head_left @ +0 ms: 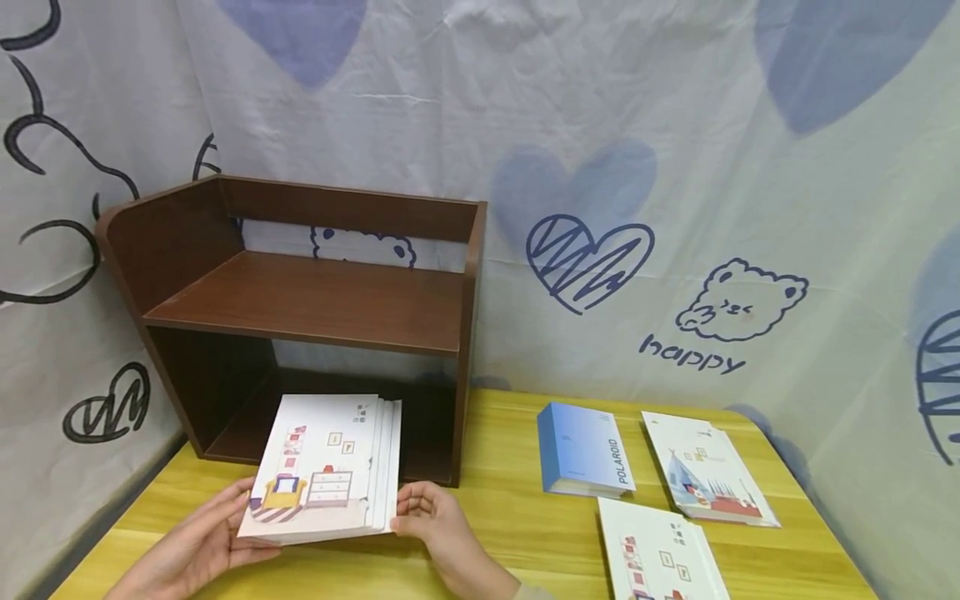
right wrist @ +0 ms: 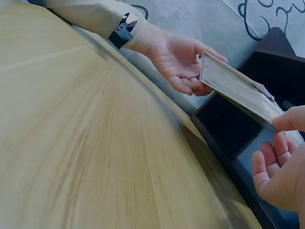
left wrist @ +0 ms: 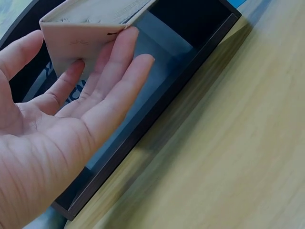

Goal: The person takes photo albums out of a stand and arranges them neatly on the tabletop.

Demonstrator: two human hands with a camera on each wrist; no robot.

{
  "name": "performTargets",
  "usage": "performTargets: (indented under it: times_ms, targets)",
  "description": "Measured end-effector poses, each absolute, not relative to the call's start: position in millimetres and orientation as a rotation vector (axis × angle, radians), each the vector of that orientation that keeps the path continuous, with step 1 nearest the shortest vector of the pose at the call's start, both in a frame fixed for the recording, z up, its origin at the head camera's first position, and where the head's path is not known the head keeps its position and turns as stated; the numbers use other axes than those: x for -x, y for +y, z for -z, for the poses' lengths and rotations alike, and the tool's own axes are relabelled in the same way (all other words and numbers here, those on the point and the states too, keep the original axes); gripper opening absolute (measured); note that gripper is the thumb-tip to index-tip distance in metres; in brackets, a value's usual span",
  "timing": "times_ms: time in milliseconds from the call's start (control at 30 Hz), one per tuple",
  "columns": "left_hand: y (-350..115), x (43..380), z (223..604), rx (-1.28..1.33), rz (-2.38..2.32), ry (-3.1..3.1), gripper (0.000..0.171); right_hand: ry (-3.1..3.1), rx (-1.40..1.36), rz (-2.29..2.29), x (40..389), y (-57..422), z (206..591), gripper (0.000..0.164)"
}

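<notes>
A white illustrated book (head_left: 322, 454) with a yellow armchair and a chest of drawers on its cover is held at a tilt in front of the shelf's lower compartment. My left hand (head_left: 198, 537) grips its near left corner, with the thumb and fingers on different sides, as the left wrist view shows. At the near right corner, my right hand (head_left: 442, 525) pinches the book between thumb and fingers. Page edges of the book (right wrist: 238, 88) show in the right wrist view, with the left hand (right wrist: 178, 62) at its far end.
A dark brown two-level shelf (head_left: 315, 300) stands at the back left of the wood-grain table (head_left: 502, 467). On the right lie a blue book (head_left: 588, 446) marked POLAROID, a book with a tent picture (head_left: 701, 467) and another white illustrated book (head_left: 660, 550). A printed cloth (head_left: 570, 108) hangs behind.
</notes>
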State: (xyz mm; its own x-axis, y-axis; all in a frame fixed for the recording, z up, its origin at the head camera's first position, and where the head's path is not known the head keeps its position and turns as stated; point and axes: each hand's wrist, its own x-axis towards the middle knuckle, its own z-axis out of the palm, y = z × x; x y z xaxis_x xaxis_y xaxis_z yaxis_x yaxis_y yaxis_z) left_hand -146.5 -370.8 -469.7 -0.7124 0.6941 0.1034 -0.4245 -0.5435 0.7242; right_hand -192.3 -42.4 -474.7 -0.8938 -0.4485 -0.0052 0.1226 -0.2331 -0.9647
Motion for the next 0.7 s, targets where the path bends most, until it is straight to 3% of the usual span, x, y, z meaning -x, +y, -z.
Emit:
performTargets:
  times_ms: [700]
  targets:
    - [-363.7,141.7,468.2,-0.308,-2.234,1.017,0.049,1.735,0.398,2.123,183.2,-27.1,469.1,0.031]
